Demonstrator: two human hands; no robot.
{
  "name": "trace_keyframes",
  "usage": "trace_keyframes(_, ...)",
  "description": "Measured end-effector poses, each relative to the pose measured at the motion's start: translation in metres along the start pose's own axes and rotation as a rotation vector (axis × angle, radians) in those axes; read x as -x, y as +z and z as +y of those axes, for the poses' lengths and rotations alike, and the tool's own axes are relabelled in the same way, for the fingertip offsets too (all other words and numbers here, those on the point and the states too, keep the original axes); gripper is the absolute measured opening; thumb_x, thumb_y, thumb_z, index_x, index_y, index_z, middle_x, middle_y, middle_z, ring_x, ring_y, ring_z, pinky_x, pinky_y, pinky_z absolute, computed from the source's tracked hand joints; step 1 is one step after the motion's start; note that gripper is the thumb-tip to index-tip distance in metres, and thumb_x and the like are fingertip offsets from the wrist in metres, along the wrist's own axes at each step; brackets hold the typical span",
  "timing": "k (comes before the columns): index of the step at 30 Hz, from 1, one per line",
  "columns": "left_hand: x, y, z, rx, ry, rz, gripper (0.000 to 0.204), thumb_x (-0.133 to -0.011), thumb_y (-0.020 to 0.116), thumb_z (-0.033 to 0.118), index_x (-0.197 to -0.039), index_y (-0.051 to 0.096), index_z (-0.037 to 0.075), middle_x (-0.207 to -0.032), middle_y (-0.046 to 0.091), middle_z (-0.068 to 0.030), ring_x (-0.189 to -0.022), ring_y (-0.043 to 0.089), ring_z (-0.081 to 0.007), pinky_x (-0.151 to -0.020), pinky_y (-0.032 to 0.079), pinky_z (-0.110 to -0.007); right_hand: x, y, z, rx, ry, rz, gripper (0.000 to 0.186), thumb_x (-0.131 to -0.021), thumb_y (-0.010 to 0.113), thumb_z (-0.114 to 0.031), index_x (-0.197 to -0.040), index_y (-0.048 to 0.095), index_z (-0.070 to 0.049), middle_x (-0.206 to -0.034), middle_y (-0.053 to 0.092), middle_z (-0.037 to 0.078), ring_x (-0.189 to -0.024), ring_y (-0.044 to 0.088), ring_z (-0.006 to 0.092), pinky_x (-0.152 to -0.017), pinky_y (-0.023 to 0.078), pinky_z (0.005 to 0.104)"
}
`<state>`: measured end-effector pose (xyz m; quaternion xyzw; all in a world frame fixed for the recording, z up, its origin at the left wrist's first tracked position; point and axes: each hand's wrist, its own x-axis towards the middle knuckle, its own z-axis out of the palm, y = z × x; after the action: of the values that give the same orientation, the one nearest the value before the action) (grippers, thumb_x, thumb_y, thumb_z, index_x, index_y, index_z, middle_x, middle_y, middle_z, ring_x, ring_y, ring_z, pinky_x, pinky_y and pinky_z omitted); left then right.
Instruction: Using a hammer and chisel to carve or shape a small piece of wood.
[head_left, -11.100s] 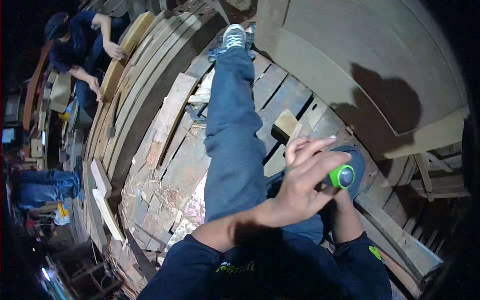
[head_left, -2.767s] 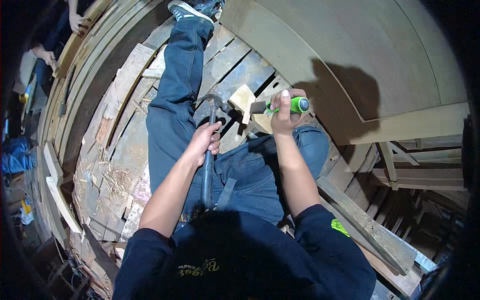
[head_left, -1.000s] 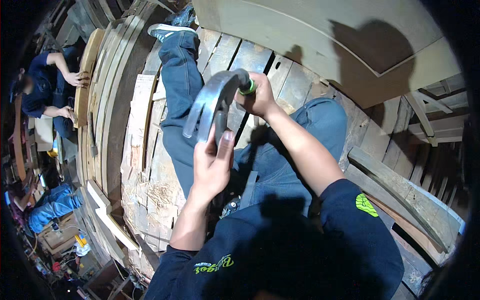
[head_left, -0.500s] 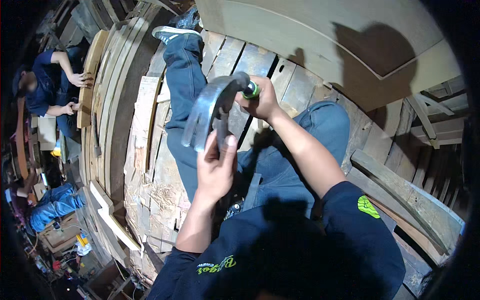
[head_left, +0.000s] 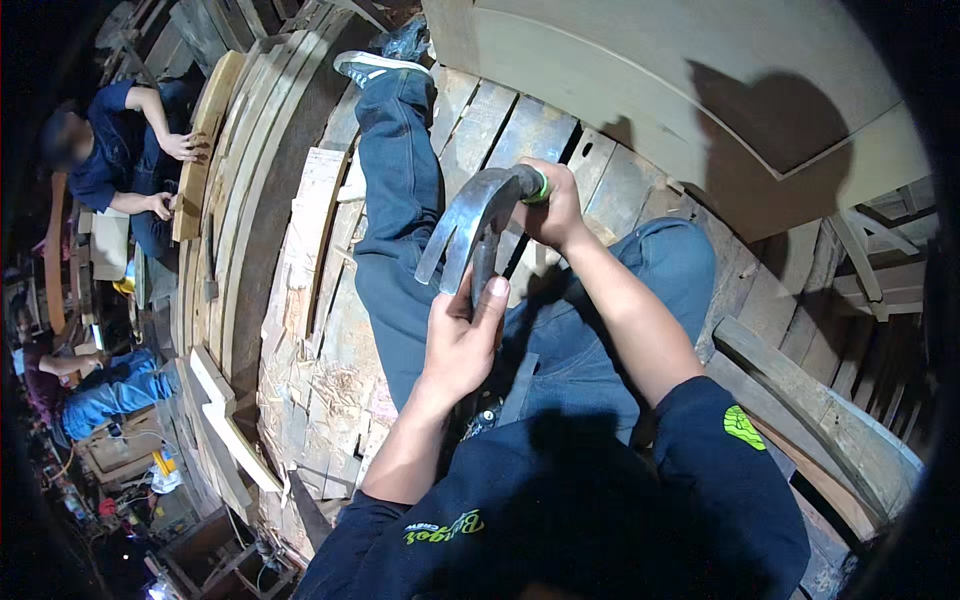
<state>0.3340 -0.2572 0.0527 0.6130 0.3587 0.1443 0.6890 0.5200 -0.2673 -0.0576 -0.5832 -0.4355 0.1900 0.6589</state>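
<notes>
Claw hammer [head_left: 478, 228]: raised above the lap, claws toward the lower left; the lower handle is hidden behind the gripping hand.
Left hand [head_left: 463, 345]: thumb and fingers closed about the hammer handle just below the head; the farther fingers are partly concealed.
Right hand [head_left: 556, 208]: curled around the green-ringed tool [head_left: 541, 186], of which little more than the ring is exposed; whether its end is touched by the hammer face cannot be told.
Floorboards [head_left: 530, 130]: partly covered by the outstretched left leg [head_left: 395, 190] and bent right leg [head_left: 665, 255]; wood shavings [head_left: 335, 390] are strewn at left.
Panel [head_left: 610, 85]: the space ahead and to the right is closed off; its far part is cut off by the view's edge.
Curved timbers [head_left: 245, 215]: stacked along the left side, beyond which a plank [head_left: 205, 150] is gripped by a co-worker [head_left: 125, 150].
Far left: small objects are too dim to be identified.
</notes>
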Motion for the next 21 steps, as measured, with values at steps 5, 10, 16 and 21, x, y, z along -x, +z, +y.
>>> trace_keyframes(5,-0.0009,-0.0003,-0.0025,-0.037,0.007,-0.012,0.024,-0.099,0.055,0.026,-0.085,0.051,0.006,-0.059,0.042,0.0056,-0.045,0.035,-0.0032,-0.041,0.026,-0.022,0.0010,-0.0018,0.0039,-0.008,-0.016,0.001,0.013,-0.069,0.071,-0.005,-0.080,0.064,-0.004,-0.069,0.061,0.004,-0.065,0.057,0.0116,-0.062,0.046,0.0275)
trace_keyframes(10,-0.0021,-0.0032,-0.0114,-0.059,0.055,-0.040,0.025,-0.099,0.055,0.026,-0.085,0.051,0.006,-0.060,0.041,0.0058,-0.047,0.035,-0.0031,-0.042,0.026,-0.021,-0.0002,-0.0024,-0.0032,-0.003,-0.030,0.021,0.012,-0.069,0.070,-0.005,-0.078,0.063,-0.005,-0.068,0.061,0.005,-0.064,0.057,0.0124,-0.061,0.046,0.0278)
trace_keyframes(16,-0.0009,0.0010,-0.0059,-0.031,0.057,-0.018,0.023,-0.099,0.054,0.024,-0.084,0.051,0.007,-0.060,0.042,0.0060,-0.048,0.035,-0.0029,-0.044,0.027,-0.021,0.0009,-0.0012,-0.0048,-0.002,-0.038,0.036,0.013,-0.067,0.068,0.003,-0.068,0.057,-0.004,-0.064,0.059,0.003,-0.062,0.057,0.0098,-0.058,0.045,0.0266)
trace_keyframes(21,-0.0003,0.0010,-0.0062,-0.015,0.015,-0.015,0.023,-0.099,0.055,0.025,-0.085,0.053,0.006,-0.060,0.043,0.0054,-0.048,0.037,-0.0035,-0.044,0.028,-0.022,0.0013,-0.0020,-0.0043,0.003,-0.005,0.024,0.010,-0.068,0.067,-0.002,-0.077,0.064,-0.005,-0.068,0.061,0.005,-0.065,0.058,0.0116,-0.061,0.046,0.0275)
